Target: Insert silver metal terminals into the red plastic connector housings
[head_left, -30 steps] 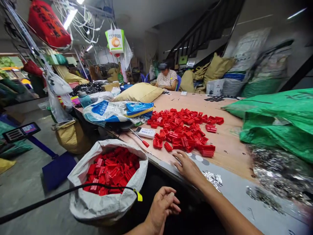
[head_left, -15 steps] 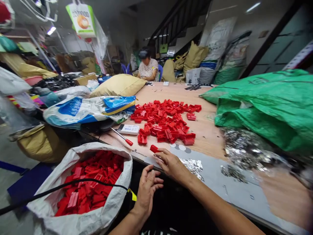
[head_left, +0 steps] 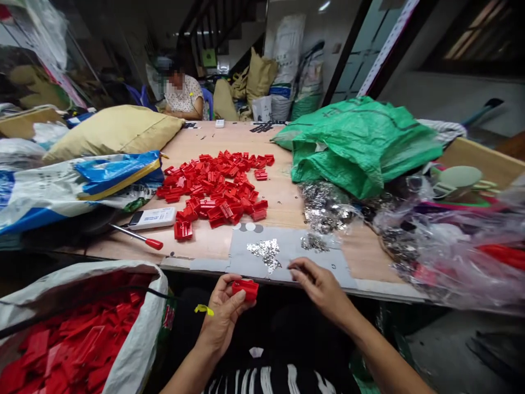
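Note:
My left hand (head_left: pixel 223 312) is closed around a red plastic part (head_left: pixel 247 288), a small box-like piece, just off the table's front edge. To its right, my right hand (head_left: pixel 322 287) is over the edge of a grey sheet (head_left: pixel 241 262), its thumb and fingertips drawn together. Whatever may be between those fingertips is too small to make out. Small shiny metal pieces (head_left: pixel 266 253) lie spread on the sheet, with a second small heap (head_left: pixel 315 243) to their right. Beyond them, many similar red parts (head_left: pixel 221 189) form a loose pile on the table.
On the left, a white sack (head_left: pixel 158 306) holds more red parts. A red-handled tool (head_left: pixel 153 243) and a white box-shaped device (head_left: pixel 153 218) lie near the front edge. A green sack (head_left: pixel 361 142) and bagged metal pieces (head_left: pixel 328 205) are on the right. Another person (head_left: pixel 184 96) sits opposite.
The red part has passed from my right hand to my left hand, which has closed on it. My right hand has moved right, beside the metal pieces. The view has turned right.

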Demonstrator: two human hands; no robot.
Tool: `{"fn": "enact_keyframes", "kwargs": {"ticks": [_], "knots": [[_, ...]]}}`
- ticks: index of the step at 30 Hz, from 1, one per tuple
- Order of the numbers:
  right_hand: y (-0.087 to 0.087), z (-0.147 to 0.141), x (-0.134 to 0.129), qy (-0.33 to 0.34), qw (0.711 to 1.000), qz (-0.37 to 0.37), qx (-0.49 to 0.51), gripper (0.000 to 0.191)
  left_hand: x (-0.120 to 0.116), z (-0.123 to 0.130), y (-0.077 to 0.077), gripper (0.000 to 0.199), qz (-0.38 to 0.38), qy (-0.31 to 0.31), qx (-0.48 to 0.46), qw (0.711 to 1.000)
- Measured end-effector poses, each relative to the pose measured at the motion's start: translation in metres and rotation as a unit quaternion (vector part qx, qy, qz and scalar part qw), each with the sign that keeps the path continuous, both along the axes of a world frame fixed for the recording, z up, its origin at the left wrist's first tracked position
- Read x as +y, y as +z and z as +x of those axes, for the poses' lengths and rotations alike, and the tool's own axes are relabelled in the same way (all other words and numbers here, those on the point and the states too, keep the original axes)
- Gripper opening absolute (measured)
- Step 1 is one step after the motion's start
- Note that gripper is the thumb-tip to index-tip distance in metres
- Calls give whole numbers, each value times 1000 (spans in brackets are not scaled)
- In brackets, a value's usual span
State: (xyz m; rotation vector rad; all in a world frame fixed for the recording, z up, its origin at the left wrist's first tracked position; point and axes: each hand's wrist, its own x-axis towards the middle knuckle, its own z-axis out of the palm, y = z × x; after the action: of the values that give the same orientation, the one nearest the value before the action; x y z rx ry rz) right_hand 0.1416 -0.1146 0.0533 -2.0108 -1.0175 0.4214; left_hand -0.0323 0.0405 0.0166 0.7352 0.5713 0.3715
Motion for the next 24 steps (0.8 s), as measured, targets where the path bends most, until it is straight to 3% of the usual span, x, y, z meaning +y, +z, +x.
{"fn": "enact_keyframes", "kwargs": {"ticks": [4, 7, 12, 20, 24], "knots": [[-16, 43, -22, -109, 983, -67, -129, 20, -2, 5, 5, 47, -25, 7, 3, 1000], [-25, 64, -21, -142, 954, -110, -238, 18, -3, 9, 6, 50, -44, 8, 13, 999], [-24, 84, -4, -129, 920, -175, -326, 21, 1, 10, 7, 44, -49, 22, 21, 998], [-17, 98, 12, -65, 911, -232, -335, 15, 7, 8, 10, 44, -24, 30, 12, 999], [-21, 101, 12, -78, 911, -188, -358, 17, 9, 11, 12, 41, 44, 49, 0, 998]]}}
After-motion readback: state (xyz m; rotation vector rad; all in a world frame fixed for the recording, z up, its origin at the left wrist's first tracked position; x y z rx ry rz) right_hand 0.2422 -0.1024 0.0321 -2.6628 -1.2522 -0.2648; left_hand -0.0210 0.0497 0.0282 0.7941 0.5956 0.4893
